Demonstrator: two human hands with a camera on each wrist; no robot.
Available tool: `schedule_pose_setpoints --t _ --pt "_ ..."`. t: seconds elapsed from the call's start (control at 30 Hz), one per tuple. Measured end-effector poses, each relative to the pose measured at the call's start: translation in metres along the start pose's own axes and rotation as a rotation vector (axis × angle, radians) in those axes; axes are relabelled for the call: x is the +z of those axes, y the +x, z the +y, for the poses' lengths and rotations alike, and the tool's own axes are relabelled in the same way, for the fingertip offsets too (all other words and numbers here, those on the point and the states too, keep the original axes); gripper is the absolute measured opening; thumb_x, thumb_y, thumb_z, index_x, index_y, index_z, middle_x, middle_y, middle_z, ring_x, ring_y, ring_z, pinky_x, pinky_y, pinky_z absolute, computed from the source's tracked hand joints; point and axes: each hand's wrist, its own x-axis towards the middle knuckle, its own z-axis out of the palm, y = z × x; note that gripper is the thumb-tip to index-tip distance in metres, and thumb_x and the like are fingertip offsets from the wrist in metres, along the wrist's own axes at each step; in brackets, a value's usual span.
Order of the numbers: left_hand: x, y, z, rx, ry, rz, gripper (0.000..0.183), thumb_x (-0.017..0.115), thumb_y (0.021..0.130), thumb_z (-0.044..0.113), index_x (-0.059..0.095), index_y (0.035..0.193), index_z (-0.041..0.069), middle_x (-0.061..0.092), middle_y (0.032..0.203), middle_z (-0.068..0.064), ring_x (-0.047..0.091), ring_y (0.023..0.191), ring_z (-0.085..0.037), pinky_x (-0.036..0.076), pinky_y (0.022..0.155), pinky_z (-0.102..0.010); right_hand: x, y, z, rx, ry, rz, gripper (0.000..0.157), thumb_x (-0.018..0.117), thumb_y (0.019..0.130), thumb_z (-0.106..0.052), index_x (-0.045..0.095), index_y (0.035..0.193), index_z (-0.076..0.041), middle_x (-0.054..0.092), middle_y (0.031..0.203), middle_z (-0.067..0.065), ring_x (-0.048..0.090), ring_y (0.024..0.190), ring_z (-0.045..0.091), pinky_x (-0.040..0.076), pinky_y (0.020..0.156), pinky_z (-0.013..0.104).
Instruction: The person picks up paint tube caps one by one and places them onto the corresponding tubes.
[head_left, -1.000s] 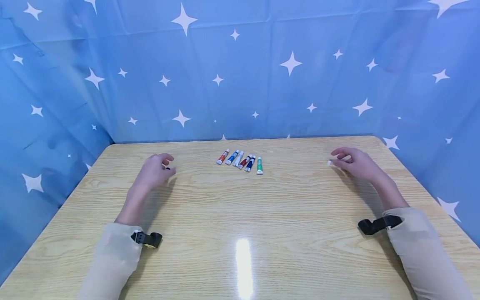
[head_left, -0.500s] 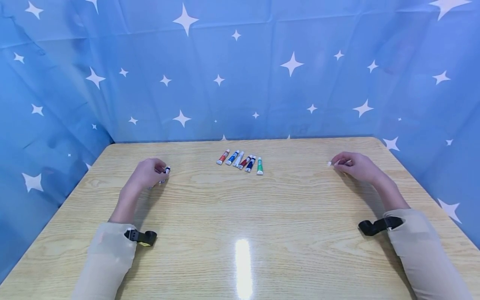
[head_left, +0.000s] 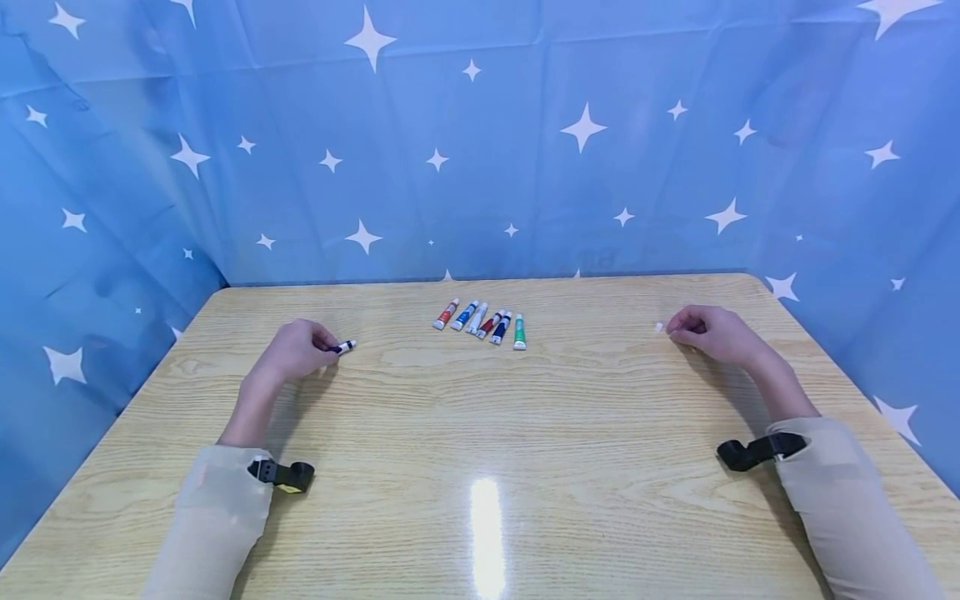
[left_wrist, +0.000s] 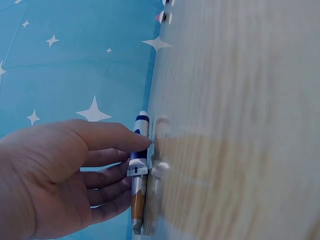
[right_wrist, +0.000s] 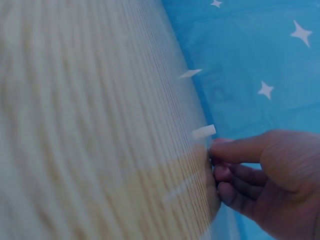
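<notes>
My left hand [head_left: 296, 348] pinches a paint tube [left_wrist: 142, 126] with a dark blue-purple label between thumb and fingers, low over the wooden table at the left. The tube's white cap end points right in the head view. Beside the lower fingers in the left wrist view is a second paint tube [left_wrist: 137, 202] with an orange-brown label, hidden in the head view. At the right, my right hand [head_left: 708, 332] is low at the table, fingers loosely bent with nothing visible in them. A small white piece [right_wrist: 205, 131] sits just past its thumb tip.
Several paint tubes lie in a slanting row at the back middle of the wooden table [head_left: 420, 433], from a red tube [head_left: 445, 314] to a green tube [head_left: 519, 332]. A blue curtain [head_left: 480, 125] with white stars hangs right behind the table edge.
My left hand has moved slightly left and closer to me, and the pinched tube has turned its cap to the right. The right fingers have drawn together, slightly away from the white piece.
</notes>
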Motion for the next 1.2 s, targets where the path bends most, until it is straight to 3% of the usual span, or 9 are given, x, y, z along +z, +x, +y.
schedule_pose_setpoints --t 0.23,0.53,0.7,1.2 --pt "0.001 0.001 0.002 0.011 -0.008 0.053 0.020 0.068 0.093 0.008 0.068 0.105 -0.008 0.065 0.093 -0.017 0.056 0.076 -0.024 0.046 0.060 -0.031 -0.001 -0.001 -0.003 0.027 0.005 -0.004 0.021 0.062 0.102 -0.019 0.066 0.105 0.001 0.065 0.093 0.009 0.055 0.082 0.020 0.044 0.073 0.034" --pt "0.002 0.001 0.009 0.040 -0.003 0.094 0.021 0.069 0.093 0.008 0.067 0.107 -0.006 0.065 0.096 -0.018 0.059 0.083 -0.027 0.048 0.064 -0.032 -0.004 -0.002 -0.010 0.057 0.056 0.026 0.023 0.063 0.101 -0.020 0.064 0.105 0.003 0.065 0.084 0.009 0.058 0.071 0.019 0.047 0.058 0.027" --pt "0.003 0.001 0.016 0.081 -0.009 0.081 0.020 0.069 0.092 0.007 0.067 0.107 -0.006 0.066 0.096 -0.017 0.060 0.083 -0.027 0.049 0.066 -0.032 -0.006 -0.001 -0.019 0.023 0.046 0.081 0.024 0.064 0.101 -0.021 0.065 0.105 0.002 0.067 0.088 0.011 0.059 0.073 0.017 0.048 0.059 0.026" --pt "0.016 0.004 0.042 0.196 -0.014 0.075 0.016 0.067 0.090 0.003 0.068 0.103 -0.006 0.068 0.091 -0.015 0.064 0.082 -0.026 0.052 0.071 -0.035 -0.004 0.001 -0.053 -0.126 0.124 0.117 0.016 0.066 0.098 -0.015 0.068 0.104 0.000 0.070 0.095 0.015 0.064 0.077 0.008 0.049 0.066 0.017"
